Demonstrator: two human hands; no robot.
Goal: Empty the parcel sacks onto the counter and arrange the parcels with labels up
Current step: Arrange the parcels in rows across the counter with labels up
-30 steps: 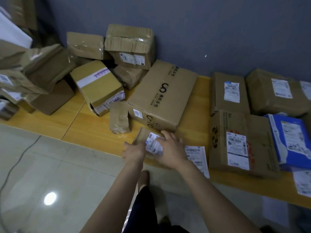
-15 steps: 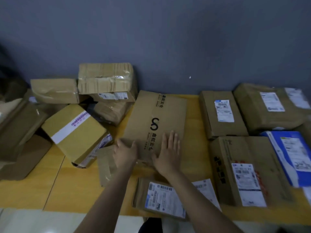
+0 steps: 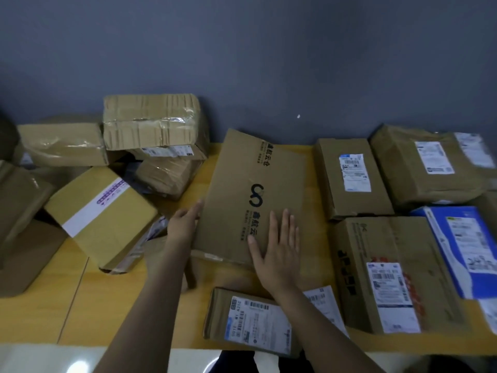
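A large brown box with a black logo (image 3: 250,181) lies in the middle of the wooden counter (image 3: 40,316), no shipping label showing on its top. My right hand (image 3: 278,249) rests flat on its near top face with straight fingers. My left hand (image 3: 184,224) touches the box's left edge, fingers straight. A small flat parcel (image 3: 250,321) with its white label up lies at the counter's front edge, under my right forearm.
Labelled parcels lie label-up at right: a brown box (image 3: 352,176), a bigger one (image 3: 387,273), a wrapped one (image 3: 430,165) and a blue parcel (image 3: 462,246). A jumbled pile at left includes a yellow box with white tape (image 3: 99,214) and taped boxes (image 3: 153,122).
Both hands left the small labelled parcel at the front edge and moved onto the large logo box. The camera view rose and came closer to the counter.
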